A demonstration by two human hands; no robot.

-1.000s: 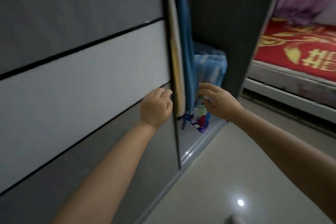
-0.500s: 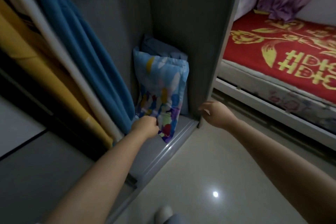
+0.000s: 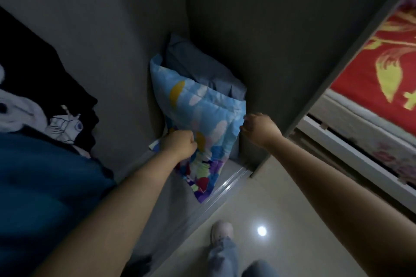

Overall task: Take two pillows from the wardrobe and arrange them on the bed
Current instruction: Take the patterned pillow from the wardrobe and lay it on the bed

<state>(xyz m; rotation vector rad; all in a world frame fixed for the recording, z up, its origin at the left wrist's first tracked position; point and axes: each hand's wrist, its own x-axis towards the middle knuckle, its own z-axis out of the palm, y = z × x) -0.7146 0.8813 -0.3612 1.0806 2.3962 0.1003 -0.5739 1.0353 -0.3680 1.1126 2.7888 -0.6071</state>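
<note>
1. Head view, wardrobe: the wardrobe stands open, with dark grey inner walls. Two pillows stand on edge on its floor, in the right rear corner.
2. Head view, pillows: the patterned pillow is light blue with white clouds, yellow shapes and a multicoloured lower edge. It stands in front, its lower corner reaching the door track. The grey-blue pillow stands directly behind it, touching it, against the right wall.
3. Head view, left hand: the left hand is closed in a fist on the left lower edge of the patterned pillow.
4. Head view, right hand: the right hand has its fingers curled on the right edge of the same pillow. The hands are apart, one on each side.
5. Head view, surroundings: dark blue and black garments hang at left. The bed, with a red and gold cover, lies at right. One shoe rests on the glossy floor.
</note>
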